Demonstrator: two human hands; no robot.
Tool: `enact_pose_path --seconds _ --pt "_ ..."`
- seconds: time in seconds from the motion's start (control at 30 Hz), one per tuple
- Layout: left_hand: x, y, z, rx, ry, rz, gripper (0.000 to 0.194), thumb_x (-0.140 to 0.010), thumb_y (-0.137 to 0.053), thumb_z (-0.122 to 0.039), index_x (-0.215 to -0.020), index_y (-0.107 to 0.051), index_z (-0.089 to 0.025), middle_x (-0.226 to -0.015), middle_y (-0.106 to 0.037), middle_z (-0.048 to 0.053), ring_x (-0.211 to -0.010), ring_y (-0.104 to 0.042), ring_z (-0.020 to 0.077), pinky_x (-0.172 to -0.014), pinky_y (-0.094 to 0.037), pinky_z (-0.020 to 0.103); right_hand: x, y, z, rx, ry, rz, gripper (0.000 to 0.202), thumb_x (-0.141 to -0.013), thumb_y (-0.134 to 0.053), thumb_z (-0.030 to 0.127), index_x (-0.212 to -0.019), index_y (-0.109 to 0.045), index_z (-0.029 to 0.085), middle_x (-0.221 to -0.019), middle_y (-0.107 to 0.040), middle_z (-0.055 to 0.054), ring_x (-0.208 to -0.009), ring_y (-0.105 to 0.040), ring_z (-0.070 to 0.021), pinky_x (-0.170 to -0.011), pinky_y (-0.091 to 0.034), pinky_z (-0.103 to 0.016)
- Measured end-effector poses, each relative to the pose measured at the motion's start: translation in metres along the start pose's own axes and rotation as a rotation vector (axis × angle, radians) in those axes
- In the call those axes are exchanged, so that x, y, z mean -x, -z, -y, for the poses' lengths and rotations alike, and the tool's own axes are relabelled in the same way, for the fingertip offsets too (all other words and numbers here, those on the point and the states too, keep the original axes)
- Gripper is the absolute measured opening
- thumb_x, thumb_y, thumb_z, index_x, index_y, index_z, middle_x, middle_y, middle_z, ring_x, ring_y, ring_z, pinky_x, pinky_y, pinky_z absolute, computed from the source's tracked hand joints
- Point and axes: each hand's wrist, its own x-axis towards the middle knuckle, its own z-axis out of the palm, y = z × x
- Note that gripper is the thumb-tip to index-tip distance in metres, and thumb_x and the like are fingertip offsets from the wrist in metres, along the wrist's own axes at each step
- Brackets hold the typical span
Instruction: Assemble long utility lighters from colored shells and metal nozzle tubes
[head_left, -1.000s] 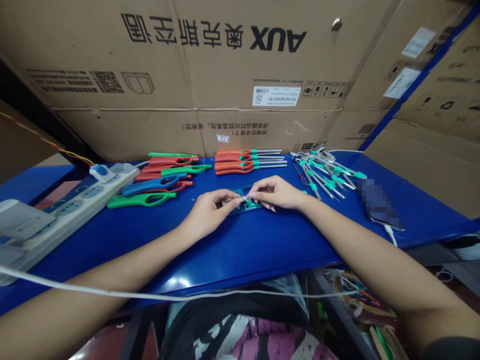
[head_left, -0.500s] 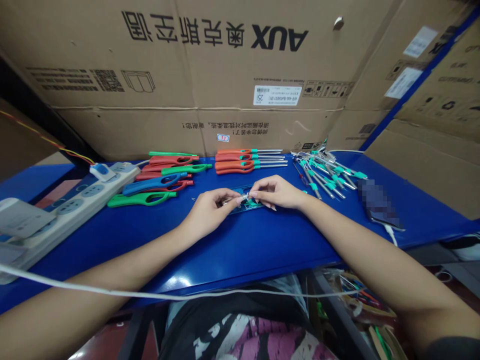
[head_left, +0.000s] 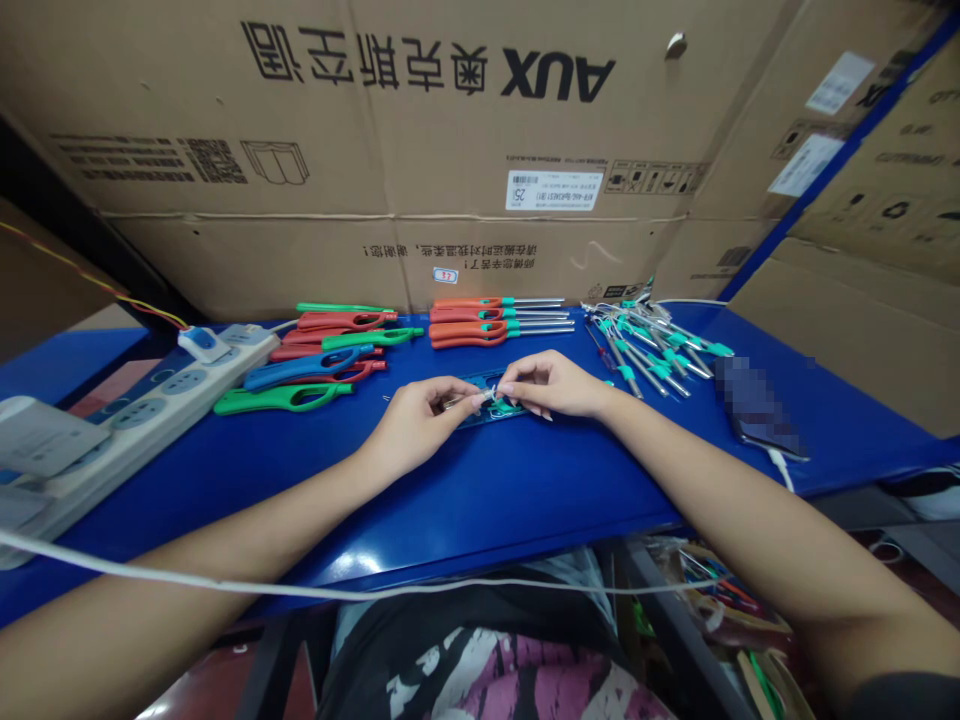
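Near the middle of the blue table [head_left: 465,480], my left hand [head_left: 424,415] is closed on a small metal tube [head_left: 454,403]. Its fingertips nearly meet those of my right hand [head_left: 547,385], which pinches a thin white wire [head_left: 495,392] at the tube's end. Beneath both hands lies a blue handle shell [head_left: 480,418], partly covered by the fingers, with a green part [head_left: 508,405] in it. Behind them, orange handles [head_left: 469,334] with metal tubes lie in a row. A pile of metal tubes with green collars [head_left: 660,350] is to the right.
Red, blue and green handles [head_left: 300,372] lie at the left, beside a white power strip [head_left: 157,415]. A phone [head_left: 757,405] with a white cable is at the right. Cardboard [head_left: 450,180] stands behind; a white cord [head_left: 420,590] crosses in front.
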Motion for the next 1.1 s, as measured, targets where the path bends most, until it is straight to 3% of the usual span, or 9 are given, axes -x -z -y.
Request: enact_pose_path --seconds 1.1 --pt "-0.001 -0.002 0.011 -0.046 0.014 0.013 0.04 -0.083 -0.067 -0.053 -0.097 -0.076 -0.016 -0.089 -0.077 0.008 -0.075 -0.068 0.0201 -0.067 -0.05 0.029 -0.002 -0.005 -0.001 0.02 0.039 -0.018 0.038 -0.081 -0.071 0.049 -0.082 -0.066 0.012 -0.051 -0.052 0.006 -0.041 -0.042 -0.005 -0.041 -0.032 -0.019"
